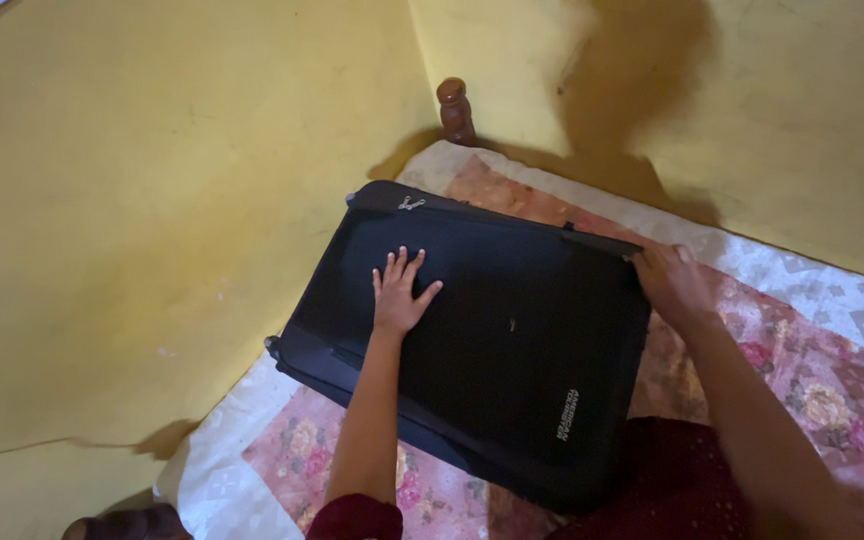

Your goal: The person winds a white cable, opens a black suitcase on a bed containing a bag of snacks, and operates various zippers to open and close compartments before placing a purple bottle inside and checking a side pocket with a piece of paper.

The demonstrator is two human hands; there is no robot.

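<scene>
Suitcase (512, 350) | black, flat on floral quilt (812, 390) | zipped shut

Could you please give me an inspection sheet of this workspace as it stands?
Surface: bed with floral patterned cover, pink and white.
Job's things: black suitcase lying flat on the cover, closed, zipper pulls at the far edge.
Clutter: nothing seen.
Grippers: left hand flat, fingers spread, on the suitcase top; right hand gripping its right far corner.
Cables: nothing seen.
Surroundings: yellow walls; turned wooden bedpost in the corner.
</scene>
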